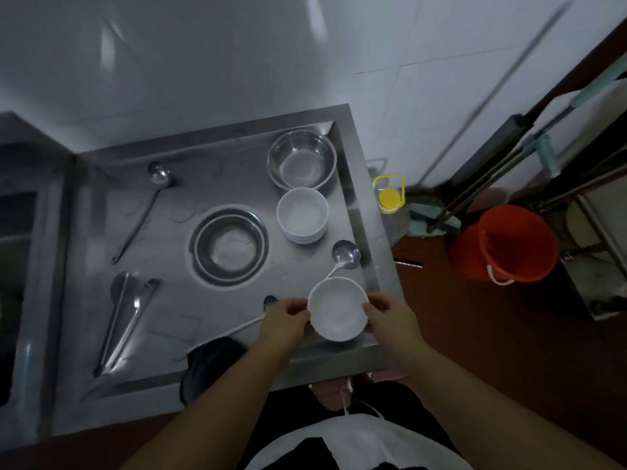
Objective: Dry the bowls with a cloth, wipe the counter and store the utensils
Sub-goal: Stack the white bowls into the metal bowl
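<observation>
White bowl (337, 308) gripped at its rim by left hand (283, 320) and right hand (390, 317).

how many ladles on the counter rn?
3. One ladle at the far left, one on the right just beyond the held white bowl, and one partly hidden behind the left hand. More may be hidden.

no readable text, labels, numbers, signs anywhere
</observation>
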The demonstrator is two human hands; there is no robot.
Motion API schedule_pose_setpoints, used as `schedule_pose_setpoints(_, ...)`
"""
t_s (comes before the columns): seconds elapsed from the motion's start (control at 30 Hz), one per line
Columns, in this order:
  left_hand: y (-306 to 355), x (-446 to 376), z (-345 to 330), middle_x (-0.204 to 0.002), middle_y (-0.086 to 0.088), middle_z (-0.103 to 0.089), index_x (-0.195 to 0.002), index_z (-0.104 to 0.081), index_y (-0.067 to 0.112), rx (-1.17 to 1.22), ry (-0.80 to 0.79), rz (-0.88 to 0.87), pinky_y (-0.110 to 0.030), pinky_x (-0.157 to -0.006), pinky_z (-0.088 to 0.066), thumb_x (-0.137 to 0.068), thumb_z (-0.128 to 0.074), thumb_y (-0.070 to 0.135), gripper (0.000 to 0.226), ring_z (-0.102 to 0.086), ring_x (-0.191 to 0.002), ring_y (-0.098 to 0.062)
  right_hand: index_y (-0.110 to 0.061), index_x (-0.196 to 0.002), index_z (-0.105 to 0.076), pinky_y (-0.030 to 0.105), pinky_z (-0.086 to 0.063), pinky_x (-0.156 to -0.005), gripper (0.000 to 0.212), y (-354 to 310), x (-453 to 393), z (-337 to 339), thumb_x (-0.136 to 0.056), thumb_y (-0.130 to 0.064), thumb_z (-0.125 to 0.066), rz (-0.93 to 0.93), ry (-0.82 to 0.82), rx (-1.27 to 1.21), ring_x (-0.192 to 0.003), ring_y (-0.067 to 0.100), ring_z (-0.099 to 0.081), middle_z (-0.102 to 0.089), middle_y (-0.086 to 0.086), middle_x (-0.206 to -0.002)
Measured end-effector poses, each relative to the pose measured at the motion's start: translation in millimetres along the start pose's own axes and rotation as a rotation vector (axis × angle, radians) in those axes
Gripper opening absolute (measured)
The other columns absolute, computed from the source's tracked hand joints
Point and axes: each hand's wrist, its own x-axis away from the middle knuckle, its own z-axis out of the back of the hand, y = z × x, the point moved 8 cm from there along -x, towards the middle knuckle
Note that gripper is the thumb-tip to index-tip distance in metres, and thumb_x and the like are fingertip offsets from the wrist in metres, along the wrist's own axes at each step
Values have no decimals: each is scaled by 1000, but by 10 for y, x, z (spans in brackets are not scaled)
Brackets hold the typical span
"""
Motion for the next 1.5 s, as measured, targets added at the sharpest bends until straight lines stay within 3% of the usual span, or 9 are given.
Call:
schedule_pose_setpoints(0.3, 52, 174, 10, -106, -4, -78, -111, -78, 18, -36, 207, -154, -41, -90, -65, -96, -67, 6, 22, -76, -95, -17, -21, -120, -74, 49, -60, -96, 21, -86, -115, 49, -99, -22, -70, 98, -134, 116, -104, 17, -69, -72, -7, -109)
schedule_pose_setpoints(0.43, 6, 194, 15, -103, 7, -76, -108, -75, 33, -55, 227, -154, -44, -95, -62, -96, -69, 15, 23, -76, -96, -17, -26, -116, -71, 45, -60, -95, 18, -56, -142, 21, -99, -29, -70, 128, -145, 152, -101, 10, -67, -69, -15, -106)
schedule_pose_setpoints(0.6, -206, 111, -113, -123, -1, -69, -124, -64, 27, 270, 152, 17, -47, -106, -56, -99, -69, 28, 25, -69, -107, -18, -26, -118, -69, 56, -55, -100, 42, 107, -297, -126, -93, -58, -61, -150, -244, -72, -111, 27, -67, -70, 4, -119)
schedule_pose_setpoints(0.73, -413, 137, -320, -109, -3, -80, -114, -75, 18, 545, 59, 176, -43, -98, -56, -99, -69, 36, 24, -71, -109, -23, -28, -112, -72, 33, -59, -61, 40, 266, -294, -242, -99, -63, -58, -356, -281, -277, -83, 20, -77, -78, 3, -100)
schedule_pose_setpoints(1.0, -503, 107, -423, -133, -11, -72, -137, -68, 17, 556, -31, 193, -55, -115, -47, -104, -55, 50, 49, -64, -129, -30, -28, -123, -69, 35, -64, -65, 47, 492, -249, -406, -93, -64, -65, -422, -260, -471, -97, 27, -77, -79, 9, -109)
schedule_pose_setpoints(1.13, -487, 137, -418, -117, -2, -80, -130, -71, 20, 554, -3, 197, -48, -110, -54, -104, -56, 50, 43, -69, -122, -24, -28, -118, -69, 30, -62, -60, 44, 469, -246, -404, -95, -65, -62, -417, -261, -478, -79, 17, -80, -82, 0, -89)
schedule_pose_setpoints(1.3, -265, 270, -438, -112, 0, -82, -122, -72, 19, 538, 29, 182, -26, -73, -63, -101, -63, 49, 38, -78, -102, -13, -24, -108, -67, 25, -56, -46, 44, 127, -207, -264, -99, -65, -55, -394, -223, -414, -60, 12, -75, -78, -4, -68)
schedule_pose_setpoints(1.4, 11, 382, -433, -114, 0, -81, -121, -73, 21, 499, 26, 127, -29, -81, -60, -102, -59, 51, 38, -78, -104, -15, -25, -117, -69, 35, -64, -71, 50, -224, -136, -187, -98, -68, -53, -365, -231, -405, -101, 25, -74, -77, 7, -109)
schedule_pose_setpoints(1.5, 375, 463, -428, -115, 6, -81, -122, -71, 27, 448, 15, 61, -32, -96, -55, -106, -50, 53, 37, -72, -116, -17, -33, -103, -67, 50, -60, -96, 43, -597, -113, -54, -95, -73, -52, -290, -213, -380, -104, 23, -70, -74, 0, -110)
